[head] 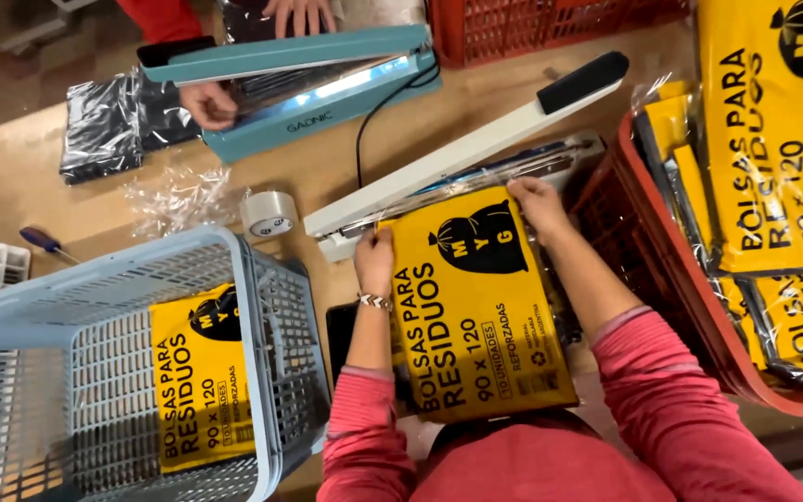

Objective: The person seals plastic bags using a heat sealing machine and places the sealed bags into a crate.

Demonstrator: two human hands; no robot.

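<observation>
The person's left hand (375, 263) and right hand (537, 204) are each gripping a top corner of a yellow packet of black bags (476, 307), fingers closed on its clear wrapper. The packet is lying on the bench (11, 177) in front of the person, its top edge sitting under the raised arm of a white heat sealer (457, 153). A roll of clear tape (269, 215) is resting just beside the sealer's left end, with crumpled clear film (174, 197) next to it. At the bench's left edge a light blue basket (95, 288) is holding another yellow packet (202, 376). At the right edge a red crate (671, 279) is carrying a stack of the same packets (773, 139). Across the bench, another person's hand (208, 102) is working at a teal sealer (318, 79).
</observation>
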